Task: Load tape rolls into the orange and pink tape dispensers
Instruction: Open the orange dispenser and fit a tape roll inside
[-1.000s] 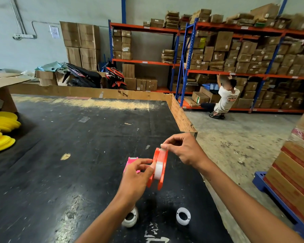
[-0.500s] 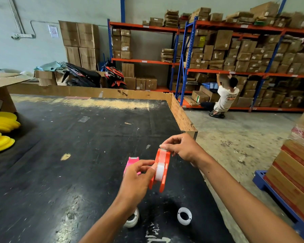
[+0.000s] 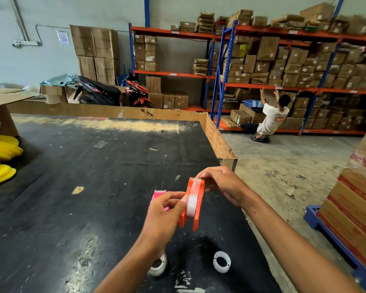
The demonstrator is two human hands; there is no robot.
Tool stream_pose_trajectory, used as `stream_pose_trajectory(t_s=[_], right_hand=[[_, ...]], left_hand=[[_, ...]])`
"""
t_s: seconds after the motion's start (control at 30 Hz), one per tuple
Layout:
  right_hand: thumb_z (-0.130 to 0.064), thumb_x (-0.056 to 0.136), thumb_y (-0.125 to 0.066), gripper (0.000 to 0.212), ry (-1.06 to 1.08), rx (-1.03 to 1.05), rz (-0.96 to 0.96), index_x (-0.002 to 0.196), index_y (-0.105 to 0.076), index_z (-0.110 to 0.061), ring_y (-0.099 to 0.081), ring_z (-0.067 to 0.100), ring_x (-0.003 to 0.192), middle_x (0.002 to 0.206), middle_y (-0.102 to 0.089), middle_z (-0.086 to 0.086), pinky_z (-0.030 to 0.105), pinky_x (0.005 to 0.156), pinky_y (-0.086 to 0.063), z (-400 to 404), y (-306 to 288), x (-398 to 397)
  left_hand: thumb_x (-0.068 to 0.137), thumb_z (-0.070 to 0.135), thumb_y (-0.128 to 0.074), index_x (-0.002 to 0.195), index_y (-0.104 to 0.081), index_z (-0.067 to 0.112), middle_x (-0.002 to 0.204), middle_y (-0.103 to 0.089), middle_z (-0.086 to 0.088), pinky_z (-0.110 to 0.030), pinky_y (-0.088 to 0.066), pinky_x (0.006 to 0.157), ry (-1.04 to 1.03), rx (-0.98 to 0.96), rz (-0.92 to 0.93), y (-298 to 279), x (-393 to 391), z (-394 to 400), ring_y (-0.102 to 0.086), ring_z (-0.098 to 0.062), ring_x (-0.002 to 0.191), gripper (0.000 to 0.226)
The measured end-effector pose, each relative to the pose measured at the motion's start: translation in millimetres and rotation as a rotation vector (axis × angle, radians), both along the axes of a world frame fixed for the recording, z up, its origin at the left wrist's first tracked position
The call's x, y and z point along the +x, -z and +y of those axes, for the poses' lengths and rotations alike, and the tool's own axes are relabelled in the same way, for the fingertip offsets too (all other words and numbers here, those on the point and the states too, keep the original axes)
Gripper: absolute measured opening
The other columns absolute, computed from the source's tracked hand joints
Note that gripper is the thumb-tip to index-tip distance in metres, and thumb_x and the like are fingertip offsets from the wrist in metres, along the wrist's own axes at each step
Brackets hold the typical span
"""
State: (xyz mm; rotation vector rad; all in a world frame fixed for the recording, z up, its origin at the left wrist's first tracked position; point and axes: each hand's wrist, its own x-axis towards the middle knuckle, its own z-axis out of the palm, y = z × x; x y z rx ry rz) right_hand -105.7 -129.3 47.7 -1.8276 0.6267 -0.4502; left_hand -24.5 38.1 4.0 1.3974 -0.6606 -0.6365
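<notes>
I hold the orange tape dispenser (image 3: 197, 205) edge-on above the black table (image 3: 89, 187), with a clear tape roll (image 3: 192, 206) seated in it. My left hand (image 3: 165, 216) grips its side, thumb against the roll. My right hand (image 3: 224, 185) pinches the dispenser's top end, where the tape strip reaches the cutter. The pink dispenser (image 3: 157, 196) lies on the table behind my left hand, mostly hidden. Near the front edge rest a tape roll (image 3: 159, 266), partly covered by my left forearm, and an empty white core ring (image 3: 221, 262).
Yellow discs (image 3: 0, 159) are stacked at the table's left edge. A cardboard rim (image 3: 218, 140) lines the far and right sides. Taped cartons on a blue pallet (image 3: 359, 210) stand at the right. A person (image 3: 272, 118) crouches at the distant shelving.
My right hand's fingers have shifted slightly along the dispenser's top end. The dispenser has stayed almost in the same place, and my left hand keeps its grip.
</notes>
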Motion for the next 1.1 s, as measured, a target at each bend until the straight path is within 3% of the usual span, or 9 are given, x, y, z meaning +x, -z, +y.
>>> stream_pose_trajectory(t_s=[0.2,0.37,0.5,0.63,0.7,0.8,0.97,1.03,1.1], right_hand=[[-0.024,0.087,-0.066,0.018,-0.038,-0.024,-0.014,0.091,-0.076,-0.01,-0.067,0.017,0.085,0.094,-0.075,0.014,0.029,0.078,-0.052,-0.9,8.2,-3.5],[-0.028,0.089,-0.063,0.017,0.005,-0.008,0.005,0.097,-0.075,-0.019,-0.068,0.011,0.091,0.094,-0.075,-0.001,0.025,0.078,-0.053,3.2,17.3,-3.6],[-0.029,0.091,-0.061,0.016,0.195,-0.013,-0.065,0.096,-0.072,-0.019,-0.067,0.015,0.087,0.094,-0.072,0.002,0.024,0.07,-0.055,12.0,26.3,-6.6],[-0.028,0.091,-0.061,0.024,0.146,0.051,0.001,0.091,-0.074,-0.008,-0.069,0.019,0.079,0.092,-0.074,0.015,0.024,0.061,-0.058,22.4,37.9,-12.7],[-0.021,0.092,-0.059,0.02,0.142,0.047,0.01,0.094,-0.074,-0.008,-0.071,0.022,0.084,0.092,-0.075,0.014,0.023,0.063,-0.058,22.6,42.7,-13.3],[-0.015,0.092,-0.058,0.017,0.179,0.055,0.012,0.094,-0.074,-0.011,-0.071,0.015,0.077,0.084,-0.074,0.006,0.02,0.061,-0.056,17.4,49.7,-12.0],[-0.01,0.092,-0.057,0.019,0.241,0.054,0.04,0.098,-0.074,-0.005,-0.066,0.011,0.067,0.081,-0.072,0.008,0.018,0.057,-0.053,8.1,62.7,-4.3],[-0.01,0.091,-0.057,0.019,0.264,0.045,0.062,0.097,-0.075,-0.003,-0.066,0.015,0.068,0.085,-0.074,0.013,0.024,0.059,-0.057,5.9,67.8,-0.1],[-0.011,0.09,-0.058,0.019,0.286,0.049,0.072,0.091,-0.076,-0.005,-0.069,0.021,0.073,0.089,-0.075,0.019,0.037,0.071,-0.059,4.1,73.1,3.4]], left_hand=[[0.091,0.008,-0.061,0.099,-0.071,0.011,0.092,-0.074,-0.016,-0.029,-0.056,0.06,-0.012,0.007,0.037,1.3,0.5,0.2,-0.068,-0.019,0.073,0.013],[0.09,0.01,-0.062,0.1,-0.07,0.009,0.086,-0.072,-0.013,-0.021,-0.05,0.05,-0.058,0.049,0.041,8.2,1.5,-5.7,-0.065,-0.01,0.06,0.013],[0.092,0.013,-0.06,0.1,-0.068,0.008,0.083,-0.068,-0.011,-0.033,-0.052,0.063,-0.094,0.074,0.057,13.0,7.4,-17.0,-0.062,-0.018,0.069,0.013],[0.092,0.018,-0.061,0.102,-0.066,0.006,0.09,-0.07,-0.014,-0.041,-0.056,0.074,-0.134,0.11,0.051,20.3,9.4,-32.5,-0.064,-0.021,0.077,0.016],[0.093,0.017,-0.06,0.098,-0.069,0.004,0.091,-0.072,-0.016,-0.04,-0.058,0.074,-0.131,0.129,0.014,23.2,7.1,-39.5,-0.068,-0.026,0.081,0.017],[0.094,0.012,-0.057,0.095,-0.071,0.002,0.093,-0.075,-0.016,-0.049,-0.057,0.087,-0.106,0.146,-0.035,25.6,3.1,-46.8,-0.072,-0.03,0.091,0.017],[0.096,0.004,-0.049,0.101,-0.073,0.006,0.093,-0.077,-0.013,-0.048,-0.058,0.085,-0.055,0.198,-0.111,28.6,-0.5,-55.4,-0.072,-0.032,0.091,0.024],[0.096,0.006,-0.049,0.102,-0.073,0.007,0.092,-0.077,-0.013,-0.046,-0.057,0.081,-0.052,0.24,-0.146,31.5,-1.0,-58.7,-0.072,-0.032,0.09,0.026],[0.096,0.008,-0.049,0.101,-0.074,0.007,0.091,-0.077,-0.015,-0.046,-0.056,0.081,-0.057,0.268,-0.173,35.6,-0.2,-61.7,-0.072,-0.033,0.088,0.026]])
